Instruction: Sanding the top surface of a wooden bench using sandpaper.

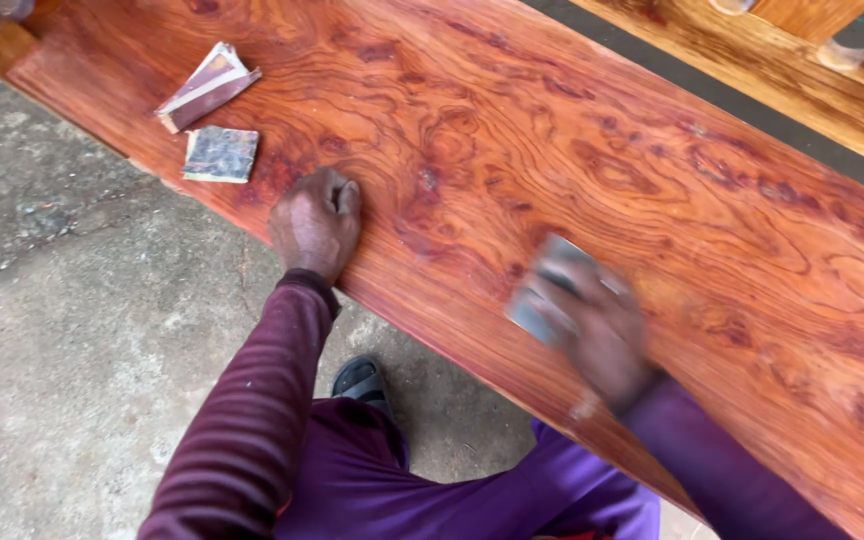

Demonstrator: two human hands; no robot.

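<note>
A long reddish wooden slab [572, 130] with swirling grain runs diagonally across the view. My left hand [316, 220] rests as a loose fist on the slab near its front edge and holds nothing. My right hand [592, 325] is blurred by motion and presses a grey piece of sandpaper [544, 290] flat on the wood. Both arms wear purple sleeves.
Two more folded sandpaper pieces lie on the slab at upper left, one [207, 87] propped up and one [221, 154] flat at the edge. Concrete floor [62, 330] lies below the slab. My dark sandal [360, 380] shows underneath. Lighter wooden furniture [802, 60] stands at upper right.
</note>
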